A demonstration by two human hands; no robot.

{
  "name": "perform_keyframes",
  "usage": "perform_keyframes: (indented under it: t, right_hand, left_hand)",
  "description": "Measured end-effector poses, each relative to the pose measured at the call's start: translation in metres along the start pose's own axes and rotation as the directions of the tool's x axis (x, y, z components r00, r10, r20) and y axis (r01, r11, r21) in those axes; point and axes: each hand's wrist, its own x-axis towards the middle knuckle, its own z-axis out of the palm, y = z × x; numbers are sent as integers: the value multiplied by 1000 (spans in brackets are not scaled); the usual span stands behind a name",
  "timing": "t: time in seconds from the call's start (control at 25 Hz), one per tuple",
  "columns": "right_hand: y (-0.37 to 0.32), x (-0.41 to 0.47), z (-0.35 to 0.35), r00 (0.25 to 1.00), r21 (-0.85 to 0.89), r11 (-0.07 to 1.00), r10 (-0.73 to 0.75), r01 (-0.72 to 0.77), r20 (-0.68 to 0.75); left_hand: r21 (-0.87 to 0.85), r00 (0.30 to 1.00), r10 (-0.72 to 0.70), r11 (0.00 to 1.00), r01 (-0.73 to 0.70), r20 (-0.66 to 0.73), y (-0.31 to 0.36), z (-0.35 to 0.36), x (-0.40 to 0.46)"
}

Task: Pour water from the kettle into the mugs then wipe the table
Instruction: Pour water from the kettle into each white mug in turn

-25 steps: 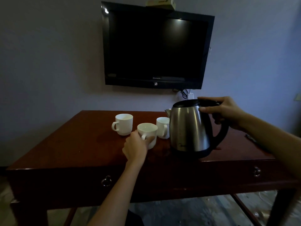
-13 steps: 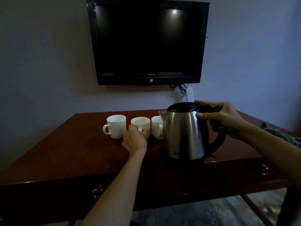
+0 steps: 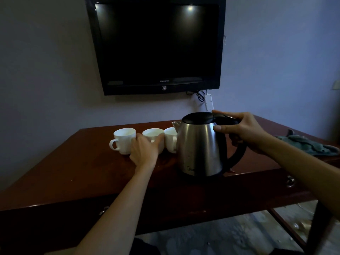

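Dark red-brown wood makes up the table (image 3: 73,173), whose front edge runs across the view with bare room on its left half and a narrower strip in front of the kettle. On the wall above hangs a black television (image 3: 156,45); small lettering on its lower bezel seems to read "Skyworth", though it is faint. The stainless-steel kettle (image 3: 200,148) stands upright on the table, close to the front edge, with a black lid and handle; a small printed mark low on its body is too dim to read. The right hand (image 3: 244,133) grasps the kettle's handle from above, thumb lying along the steel near the lid. A crumpled grey-green cloth (image 3: 309,144) lies at the table's right end, well apart from the kettle. Three white mugs stand in a row near the back: the left mug (image 3: 124,140), the middle mug (image 3: 152,134) and the right mug (image 3: 171,139), which sits just beside the kettle's spout. The left hand (image 3: 145,151) rests against the middle mug with its fingers spread loosely rather than clenched. A white power strip (image 3: 209,102) hangs below the television. Compared with half a second ago, the middle mug stands closer in line between its neighbours, and the left hand's fingers have loosened.
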Motion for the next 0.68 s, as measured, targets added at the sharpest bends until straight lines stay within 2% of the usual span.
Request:
perform_keyframes:
  t: [0.08,0.16,0.28,0.36,0.48,0.56,0.68]
  right_hand:
    - [-1,-4,0,1000,-1,1000,-5,5,1]
    - [1,-7,0,1000,2,1000,-4,4,-9]
    - [3,-10,1,1000,22,1000,-2,2,-29]
    - [3,-11,2,1000,21,1000,6,-5,-31]
    - [1,-9,5,1000,20,1000,16,-16,-26]
    - [0,-8,7,999,19,1000,23,-23,-32]
    - [0,-10,8,999,12,999,33,-32,-39]
  left_hand:
    - [49,995,89,995,-87,-40,-4,-17,2]
    - [51,990,107,993,-103,-93,-12,-37,8]
    - [72,985,59,996,-48,-161,-29,-59,17]
    - [66,985,-38,997,49,-168,-42,-71,25]
    - [-5,979,-205,979,205,12,-66,-74,46]
    - [-93,967,-216,969,230,135,-80,-70,60]
    - [-191,967,-191,956,222,170,-85,-63,68]
